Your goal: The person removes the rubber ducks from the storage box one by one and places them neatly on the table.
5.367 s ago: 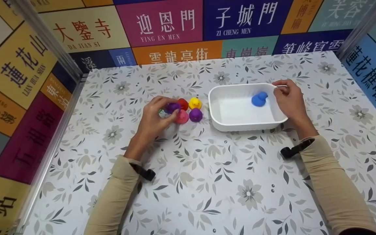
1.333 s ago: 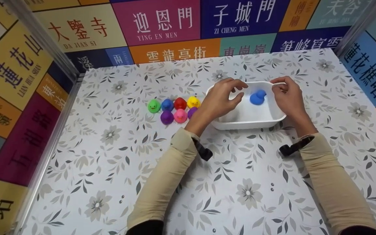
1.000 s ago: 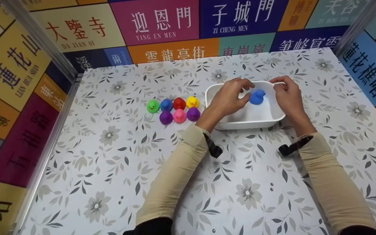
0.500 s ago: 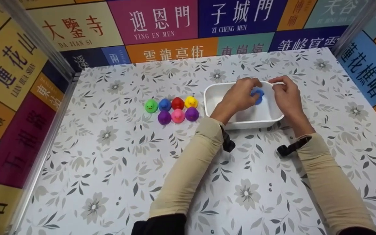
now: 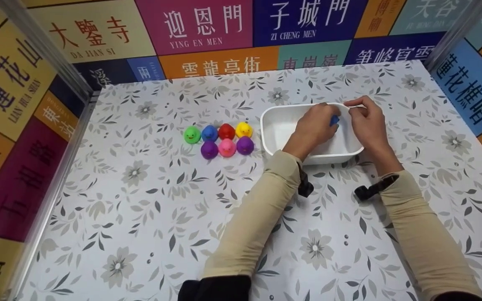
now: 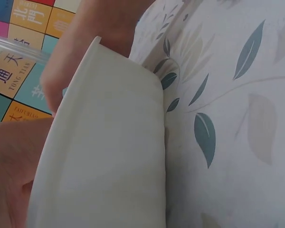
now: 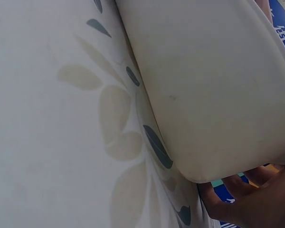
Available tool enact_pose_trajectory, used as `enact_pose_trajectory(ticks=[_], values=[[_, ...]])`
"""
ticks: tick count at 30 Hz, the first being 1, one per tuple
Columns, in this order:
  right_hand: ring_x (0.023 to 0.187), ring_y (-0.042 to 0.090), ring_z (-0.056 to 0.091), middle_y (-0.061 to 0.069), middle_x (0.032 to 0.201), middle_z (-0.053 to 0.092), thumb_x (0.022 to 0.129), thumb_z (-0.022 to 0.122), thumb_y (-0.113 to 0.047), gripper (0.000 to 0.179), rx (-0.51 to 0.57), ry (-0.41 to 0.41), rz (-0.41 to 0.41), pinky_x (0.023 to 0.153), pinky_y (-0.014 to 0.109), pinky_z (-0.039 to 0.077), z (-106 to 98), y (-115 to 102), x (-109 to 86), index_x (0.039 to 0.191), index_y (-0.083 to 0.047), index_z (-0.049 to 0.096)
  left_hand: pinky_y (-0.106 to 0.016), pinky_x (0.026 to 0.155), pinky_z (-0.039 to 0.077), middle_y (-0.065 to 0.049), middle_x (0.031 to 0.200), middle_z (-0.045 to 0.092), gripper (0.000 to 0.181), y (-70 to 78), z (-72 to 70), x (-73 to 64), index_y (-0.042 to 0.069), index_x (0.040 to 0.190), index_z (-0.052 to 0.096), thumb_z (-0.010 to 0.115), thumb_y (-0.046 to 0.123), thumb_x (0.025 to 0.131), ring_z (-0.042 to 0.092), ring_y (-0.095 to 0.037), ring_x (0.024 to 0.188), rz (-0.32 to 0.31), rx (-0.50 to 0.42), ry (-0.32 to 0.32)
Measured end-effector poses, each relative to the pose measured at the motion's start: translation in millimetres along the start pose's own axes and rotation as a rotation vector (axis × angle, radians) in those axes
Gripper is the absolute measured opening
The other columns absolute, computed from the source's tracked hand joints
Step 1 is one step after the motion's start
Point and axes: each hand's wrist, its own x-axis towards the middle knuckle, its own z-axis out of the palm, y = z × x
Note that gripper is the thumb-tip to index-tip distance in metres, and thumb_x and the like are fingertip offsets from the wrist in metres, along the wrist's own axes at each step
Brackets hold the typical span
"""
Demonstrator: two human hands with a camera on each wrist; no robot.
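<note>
My left hand [image 5: 317, 125] reaches down into the white plastic tub [image 5: 271, 131], fingers curled round a blue rubber duck [image 5: 334, 120]. Only a sliver of that duck shows past the fingers. My right hand [image 5: 368, 127] grips the tub's rim at its right end, with fingers [image 7: 237, 187] along the outer wall in the right wrist view. The tub's outer wall [image 6: 109, 133] fills the middle of the left wrist view and hides the duck there.
Left of the tub, several rubber ducks stand close together in two rows: green [image 5: 192, 134], blue [image 5: 210, 133], red [image 5: 226, 131] and yellow [image 5: 244, 130] behind, purple [image 5: 209, 149], pink [image 5: 227, 147] and another purple [image 5: 245, 145] in front. Printed panels [image 5: 207, 25] border the flowered tabletop.
My left hand set a purple duck into the front row, let go, then moved right into the tub and took hold of the blue duck. The right hand stays on the rim.
</note>
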Motion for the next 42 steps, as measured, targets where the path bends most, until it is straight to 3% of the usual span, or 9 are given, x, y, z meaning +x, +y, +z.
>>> enact_pose_trajectory(ticks=[3, 7, 12, 15, 18, 24, 30, 37, 42], values=[[0.072, 0.010, 0.057, -0.008, 0.076, 0.070, 0.107, 0.051, -0.020, 0.030, -0.019, 0.011, -0.006, 0.069, 0.026, 0.042, -10, -1, -0.5, 0.127, -0.017, 0.072, -0.023, 0.100, 0.055, 0.005, 0.133, 0.073, 0.027, 10.1, 4.8, 1.9, 0.024, 0.131, 0.075, 0.074, 0.028, 0.104, 0.067, -0.008, 0.118, 0.000, -0.035, 0.047], [0.071, 0.010, 0.057, -0.002, 0.080, 0.072, 0.106, 0.052, -0.019, 0.029, -0.017, 0.021, -0.013, 0.068, 0.027, 0.042, -8, -3, -2.6, 0.126, -0.017, 0.073, -0.026, 0.097, 0.057, 0.003, 0.127, 0.076, 0.020, 11.0, 5.2, -1.9, 0.019, 0.121, 0.076, 0.078, 0.024, 0.101, 0.070, -0.011, 0.114, 0.003, -0.074, 0.085], [0.074, 0.017, 0.064, 0.010, 0.087, 0.076, 0.105, 0.053, -0.018, 0.028, 0.006, 0.038, -0.016, 0.066, 0.025, 0.047, -2, -4, -3.7, 0.123, -0.017, 0.074, -0.033, 0.096, 0.059, -0.002, 0.121, 0.077, 0.018, 1.4, 10.6, 0.3, 0.015, 0.117, 0.076, 0.079, 0.018, 0.099, 0.072, -0.017, 0.112, 0.011, -0.090, 0.104], [0.081, 0.023, 0.069, 0.014, 0.094, 0.078, 0.106, 0.052, -0.018, 0.027, 0.035, 0.031, -0.024, 0.068, 0.025, 0.051, 14, -8, -1.2, 0.123, -0.018, 0.073, -0.034, 0.096, 0.058, -0.002, 0.118, 0.076, 0.017, -18.4, 10.6, 4.0, 0.014, 0.115, 0.075, 0.079, 0.016, 0.098, 0.070, -0.017, 0.109, 0.019, -0.095, 0.117], [0.083, 0.024, 0.070, 0.016, 0.098, 0.079, 0.107, 0.051, -0.020, 0.029, 0.059, 0.018, -0.032, 0.069, 0.027, 0.053, 23, -9, -1.1, 0.124, -0.018, 0.073, -0.035, 0.099, 0.057, -0.004, 0.119, 0.075, 0.019, -25.0, -1.2, -7.6, 0.011, 0.116, 0.074, 0.079, 0.015, 0.098, 0.069, -0.019, 0.110, 0.039, -0.084, 0.114], [0.079, 0.023, 0.067, 0.013, 0.095, 0.077, 0.109, 0.049, -0.024, 0.031, 0.034, -0.007, -0.051, 0.067, 0.027, 0.052, 16, -4, -4.2, 0.129, -0.019, 0.072, -0.034, 0.100, 0.057, -0.007, 0.121, 0.077, 0.021, -16.6, -5.2, -18.4, 0.007, 0.119, 0.075, 0.076, 0.014, 0.099, 0.070, -0.020, 0.111, 0.042, -0.061, 0.130], [0.077, 0.020, 0.064, 0.004, 0.091, 0.077, 0.109, 0.050, -0.025, 0.030, -0.020, 0.008, -0.013, 0.066, 0.025, 0.049, -6, 4, -6.2, 0.128, -0.021, 0.072, -0.028, 0.093, 0.056, -0.005, 0.118, 0.078, 0.020, -2.4, 3.1, -19.7, 0.008, 0.118, 0.075, 0.071, 0.011, 0.099, 0.068, -0.014, 0.105, 0.127, -0.093, 0.132], [0.073, 0.015, 0.060, -0.005, 0.084, 0.075, 0.108, 0.050, -0.025, 0.031, -0.015, -0.007, -0.025, 0.066, 0.025, 0.046, -6, 2, -2.8, 0.129, -0.018, 0.072, -0.025, 0.088, 0.053, -0.005, 0.117, 0.075, 0.023, -4.7, -9.4, -27.7, 0.009, 0.121, 0.075, 0.068, 0.010, 0.099, 0.063, -0.013, 0.100, 0.174, -0.071, 0.143], [0.086, 0.022, 0.064, 0.003, 0.099, 0.078, 0.109, 0.049, -0.027, 0.033, -0.005, -0.014, 0.001, 0.072, 0.026, 0.047, 0, -2, -4.2, 0.132, -0.017, 0.071, -0.025, 0.087, 0.054, -0.007, 0.117, 0.072, 0.025, -12.1, -19.5, -31.6, 0.009, 0.122, 0.075, 0.067, 0.008, 0.098, 0.064, -0.016, 0.102, 0.210, -0.054, 0.148]])
